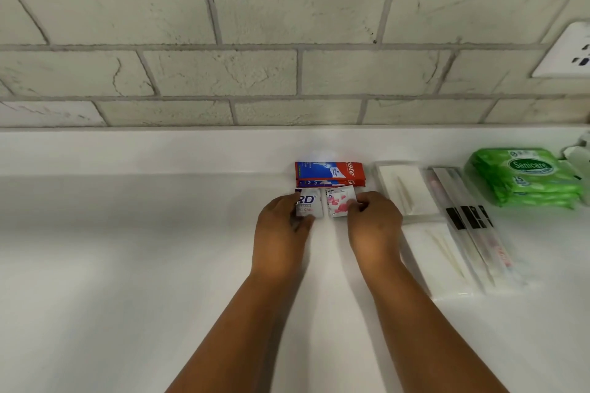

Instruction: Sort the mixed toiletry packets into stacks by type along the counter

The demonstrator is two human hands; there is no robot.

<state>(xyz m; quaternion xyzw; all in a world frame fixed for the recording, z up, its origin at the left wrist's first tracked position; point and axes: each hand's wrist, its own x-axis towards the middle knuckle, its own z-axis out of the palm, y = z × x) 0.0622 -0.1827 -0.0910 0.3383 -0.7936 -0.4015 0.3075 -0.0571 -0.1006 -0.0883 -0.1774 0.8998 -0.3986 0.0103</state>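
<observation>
Squaring two small sachet stacks on the white surface (159, 233), our left hand (281, 226) pinches the white sachet (310, 205), right hand (373, 223) pinches the pink one (339, 205), both just before the toothpaste packets (329, 173); next we judge they need releasing.

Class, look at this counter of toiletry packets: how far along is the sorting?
Nearly finished, it seems. Done: green wipe packs stacked far right, long sleeved items and flat white packets grouped beside them, toothpaste sachets stacked by the wall. In hand: left hand holds a white sachet, right hand a pink-print sachet. Left: releasing those two.
</observation>
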